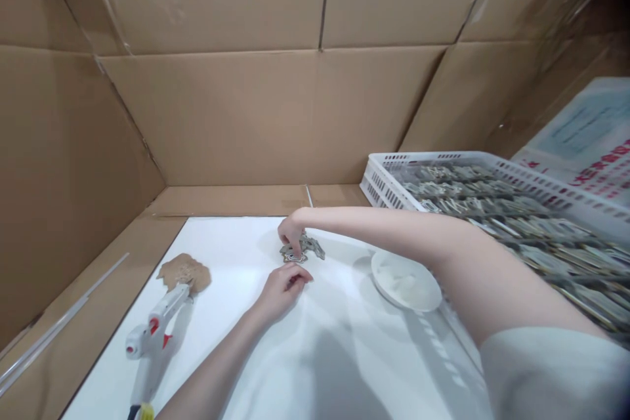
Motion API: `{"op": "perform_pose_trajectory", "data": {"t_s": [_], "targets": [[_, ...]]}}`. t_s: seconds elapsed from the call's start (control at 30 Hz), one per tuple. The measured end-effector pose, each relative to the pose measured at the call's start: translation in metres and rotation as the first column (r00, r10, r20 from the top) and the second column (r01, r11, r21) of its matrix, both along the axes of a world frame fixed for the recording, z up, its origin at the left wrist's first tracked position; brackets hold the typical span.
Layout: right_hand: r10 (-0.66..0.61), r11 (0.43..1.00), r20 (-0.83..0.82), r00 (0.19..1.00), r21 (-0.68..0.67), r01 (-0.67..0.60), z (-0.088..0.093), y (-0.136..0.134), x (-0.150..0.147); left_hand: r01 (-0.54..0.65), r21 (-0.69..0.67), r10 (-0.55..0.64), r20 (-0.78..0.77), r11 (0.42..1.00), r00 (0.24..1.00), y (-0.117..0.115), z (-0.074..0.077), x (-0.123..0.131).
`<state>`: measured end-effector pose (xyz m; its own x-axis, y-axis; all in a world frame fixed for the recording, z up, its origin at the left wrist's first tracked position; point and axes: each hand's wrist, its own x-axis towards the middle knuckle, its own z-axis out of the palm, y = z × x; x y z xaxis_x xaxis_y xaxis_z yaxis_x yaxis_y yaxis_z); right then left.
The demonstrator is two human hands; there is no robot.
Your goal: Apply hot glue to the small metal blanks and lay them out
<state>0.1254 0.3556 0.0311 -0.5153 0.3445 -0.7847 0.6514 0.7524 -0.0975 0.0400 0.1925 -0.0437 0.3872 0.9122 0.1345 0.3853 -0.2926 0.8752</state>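
Observation:
On the white board lies a small grey ornamental piece with pale, looped outlines; its far side is partly covered by fingers. My right hand reaches across from the right with its fingers bent down, a fingertip on the piece's left part. Close to the near edge of that piece, my left hand rests low over the board, fingers curled together and thumb tucked in. Whether it holds something small cannot be made out.
At left, a white glue gun with a red trigger points at a brown, ragged cardboard scrap. A white dish with pale contents stands under my right arm. Rows of similar grey pieces fill a white crate. Cardboard walls surround the board.

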Motion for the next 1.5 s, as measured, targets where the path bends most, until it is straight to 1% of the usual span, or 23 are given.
{"op": "perform_pose_trajectory", "data": {"t_s": [0.1,0.2,0.3,0.33,0.4,0.43,0.47,0.5,0.53,0.57,0.63,0.67,0.7,0.73,0.77,0.8,0.87,0.93,1.03,1.1,1.23,1.4,1.5], "targets": [[-0.016,0.997,-0.140,0.990,0.074,0.026,0.007,0.004,0.007,0.007,-0.013,-0.007,0.004,1.000,1.000,-0.001,0.003,0.000],[-0.021,0.987,-0.259,0.966,0.146,0.061,0.027,0.009,0.022,0.013,-0.030,-0.013,0.007,0.999,1.000,-0.001,0.003,0.000],[-0.047,0.974,-0.345,0.937,0.193,0.120,0.061,0.020,0.052,0.017,-0.055,-0.017,-0.001,0.998,1.000,-0.001,0.002,-0.001],[-0.067,0.961,-0.388,0.919,0.223,0.165,0.075,0.025,0.067,0.017,-0.064,-0.017,-0.003,0.998,1.000,-0.001,0.002,-0.001],[-0.096,0.913,-0.482,0.871,0.306,0.269,0.102,0.040,0.102,0.025,-0.073,-0.026,-0.011,0.997,1.000,-0.001,0.002,-0.002],[-0.122,0.879,-0.523,0.844,0.337,0.336,0.115,0.047,0.122,0.030,-0.077,-0.031,-0.015,0.997,0.999,-0.001,0.002,-0.003],[-0.151,0.822,-0.576,0.803,0.378,0.426,0.126,0.055,0.144,0.025,-0.077,-0.027,-0.023,0.997,0.999,-0.002,0.002,-0.003],[-0.177,0.744,-0.623,0.762,0.422,0.518,0.136,0.062,0.167,0.033,-0.077,-0.035,-0.032,0.996,0.999,-0.002,0.002,-0.003],[-0.186,0.649,-0.668,0.721,0.467,0.601,0.144,0.069,0.189,0.039,-0.082,-0.042,-0.034,0.996,0.999,-0.002,0.003,-0.003],[-0.195,0.539,-0.708,0.679,0.501,0.677,0.149,0.074,0.212,0.041,-0.086,-0.044,-0.038,0.995,0.998,-0.002,0.003,-0.004],[-0.229,0.334,-0.760,0.608,0.525,0.783,0.152,0.083,0.254,0.045,-0.092,-0.049,-0.042,0.995,0.998,-0.002,0.003,-0.004],[-0.266,0.253,-0.774,0.575,0.519,0.816,0.150,0.085,0.272,0.045,-0.096,-0.049,-0.044,0.994,0.998,-0.001,0.003,-0.004],[-0.337,0.201,-0.777,0.531,0.492,0.847,0.146,0.088,0.288,0.044,-0.099,-0.050,-0.049,0.994,0.998,-0.001,0.003,-0.004],[-0.425,0.166,-0.765,0.484,0.460,0.873,0.141,0.089,0.302,0.049,-0.102,-0.055,-0.060,0.994,0.997,0.000,0.002,-0.005],[-0.510,0.151,-0.738,0.443,0.430,0.890,0.134,0.091,0.313,0.046,-0.096,-0.052,-0.066,0.994,0.996,0.000,0.002,-0.005],[-0.587,0.172,-0.690,0.423,0.404,0.898,0.126,0.092,0.322,0.047,-0.100,-0.054,-0.070,0.994,0.996,0.000,0.001,-0.005],[-0.669,0.250,-0.586,0.457,0.402,0.881,0.108,0.095,0.333,0.048,-0.097,-0.055,-0.066,0.994,0.996,0.001,0.001,-0.005],[-0.676,0.307,-0.536,0.506,0.419,0.854,0.090,0.097,0.338,0.038,-0.085,-0.042,-0.048,0.996,0.998,0.001,0.000,-0.004],[-0.670,0.357,-0.518,0.532,0.403,0.843,0.067,0.101,0.337,0.009,-0.069,-0.011,-0.022,0.998,1.000,0.001,0.000,-0.004],[-0.672,0.375,-0.505,0.542,0.400,0.837,0.056,0.104,0.334,0.025,-0.064,-0.027,-0.032,0.998,0.999,0.001,-0.001,-0.005],[-0.698,0.384,-0.461,0.547,0.404,0.830,0.050,0.110,0.327,0.064,-0.067,-0.069,-0.069,0.996,0.995,0.004,-0.002,-0.007],[-0.710,0.391,-0.422,0.564,0.430,0.814,0.054,0.121,0.316,0.067,-0.082,-0.074,-0.082,0.994,0.994,0.005,-0.002,-0.007],[-0.711,0.412,-0.400,0.578,0.429,0.804,0.057,0.125,0.312,0.058,-0.073,-0.064,-0.075,0.996,0.995,0.004,-0.001,-0.007]]}}
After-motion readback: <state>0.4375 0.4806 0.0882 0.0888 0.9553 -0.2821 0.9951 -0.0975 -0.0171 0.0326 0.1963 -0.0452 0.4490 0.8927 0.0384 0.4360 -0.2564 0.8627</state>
